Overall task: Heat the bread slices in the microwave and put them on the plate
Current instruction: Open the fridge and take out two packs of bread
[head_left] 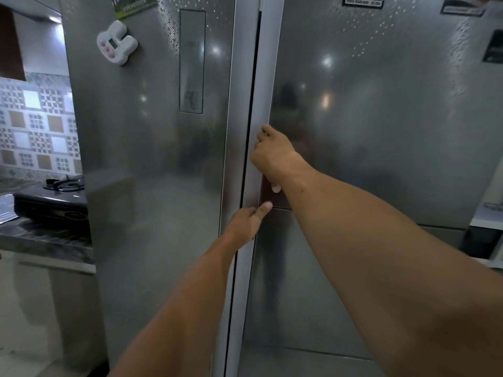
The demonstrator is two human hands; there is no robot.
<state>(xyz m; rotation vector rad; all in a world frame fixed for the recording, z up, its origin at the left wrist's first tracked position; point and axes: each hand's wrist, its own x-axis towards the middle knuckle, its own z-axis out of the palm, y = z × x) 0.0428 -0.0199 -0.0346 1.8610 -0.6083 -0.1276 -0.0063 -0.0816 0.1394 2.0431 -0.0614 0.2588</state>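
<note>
No bread, plate or microwave is in view. A tall silver two-door fridge fills the frame. My right hand [275, 156] is curled around the vertical handle strip [268, 77] of the right door [381, 131], beside the dark gap between the doors. Just below it, my left hand [246, 223] has its fingers tucked into the same gap and its thumb pressed on the front of that strip. Both doors look closed or barely cracked. The left door [152, 186] is untouched.
A white magnetic timer [117, 42] sticks to the left door near a control panel [192, 61]. A black gas stove [54, 197] sits on a dark counter [46, 240] at the left, before a patterned tile wall. Something white stands at the far right edge [487, 221].
</note>
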